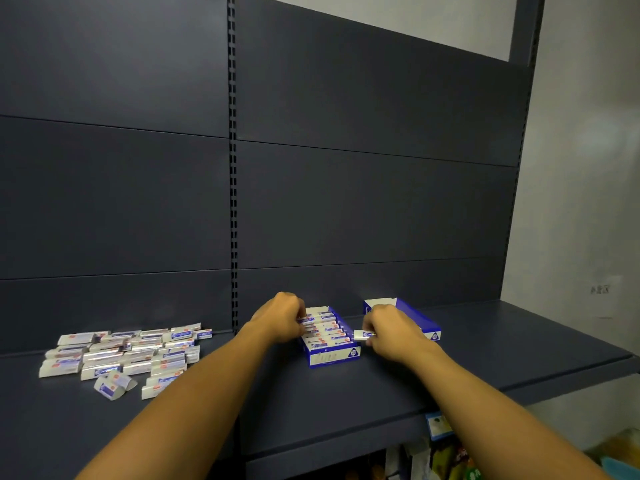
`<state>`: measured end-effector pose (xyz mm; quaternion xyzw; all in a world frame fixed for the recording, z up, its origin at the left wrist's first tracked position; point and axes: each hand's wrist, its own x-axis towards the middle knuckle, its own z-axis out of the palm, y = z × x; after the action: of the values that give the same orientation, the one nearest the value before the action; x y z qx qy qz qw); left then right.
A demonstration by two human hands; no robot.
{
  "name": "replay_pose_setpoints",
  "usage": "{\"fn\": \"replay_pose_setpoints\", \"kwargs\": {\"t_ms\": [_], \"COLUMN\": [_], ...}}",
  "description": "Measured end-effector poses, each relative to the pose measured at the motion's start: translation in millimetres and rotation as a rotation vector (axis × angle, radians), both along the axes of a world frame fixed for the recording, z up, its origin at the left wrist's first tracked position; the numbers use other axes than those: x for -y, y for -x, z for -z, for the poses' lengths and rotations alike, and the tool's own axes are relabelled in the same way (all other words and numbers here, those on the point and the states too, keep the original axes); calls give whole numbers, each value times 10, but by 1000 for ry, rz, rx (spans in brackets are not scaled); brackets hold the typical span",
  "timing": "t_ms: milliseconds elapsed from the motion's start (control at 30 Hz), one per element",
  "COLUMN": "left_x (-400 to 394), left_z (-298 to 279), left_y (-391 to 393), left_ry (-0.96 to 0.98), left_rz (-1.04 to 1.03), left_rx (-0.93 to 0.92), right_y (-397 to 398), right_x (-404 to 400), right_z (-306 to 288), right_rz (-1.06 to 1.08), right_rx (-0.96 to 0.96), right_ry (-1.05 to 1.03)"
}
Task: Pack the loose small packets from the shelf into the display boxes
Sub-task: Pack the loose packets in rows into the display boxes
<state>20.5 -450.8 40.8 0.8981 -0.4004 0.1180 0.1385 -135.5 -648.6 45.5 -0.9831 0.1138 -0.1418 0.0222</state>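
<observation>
Two display boxes sit on the dark shelf (346,393): the near box (329,336), already lined with a row of packets, and a second box (401,315) just behind it toward 2 o'clock. The left hand (280,318) curls its fingers onto the packets at the near box's 9 o'clock edge, pressing or pinching them; which one it grips I cannot tell. The right hand (391,332) pinches a single packet (362,335) at the box's 3 o'clock side. The loose packets (121,355) lie heaped well apart toward 9 o'clock. To seat this one well, I judge the left hand should hold the row tight while the right slides it in level, aligned with its neighbours, without buckling the thin cardboard wall.
</observation>
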Motion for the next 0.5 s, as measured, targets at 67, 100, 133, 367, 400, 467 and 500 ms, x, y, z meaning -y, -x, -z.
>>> {"fn": "replay_pose_setpoints", "kwargs": {"t_ms": [67, 100, 133, 367, 400, 467, 500], "left_x": [79, 112, 142, 277, 289, 303, 306], "left_z": [-19, -34, -44, 12, 30, 56, 64], "left_y": [-100, -153, -205, -441, -457, -493, -512], "left_ry": [-2, -3, -5, -13, -20, -29, -29], "left_rz": [1, 2, 1, 9, 7, -1, -7], "left_rx": [7, 17, 28, 52, 53, 55, 55], "right_y": [-165, -255, -343, -868, -928, -1045, -1097], "right_x": [48, 75, 97, 168, 161, 164, 177], "right_z": [-54, -82, -105, 13, 49, 112, 136], "right_rz": [-23, -34, -43, -111, -124, -146, -156], "right_rx": [11, 19, 26, 51, 46, 52, 64], "right_ry": [9, 13, 15, -24, -29, -35, -46]}}
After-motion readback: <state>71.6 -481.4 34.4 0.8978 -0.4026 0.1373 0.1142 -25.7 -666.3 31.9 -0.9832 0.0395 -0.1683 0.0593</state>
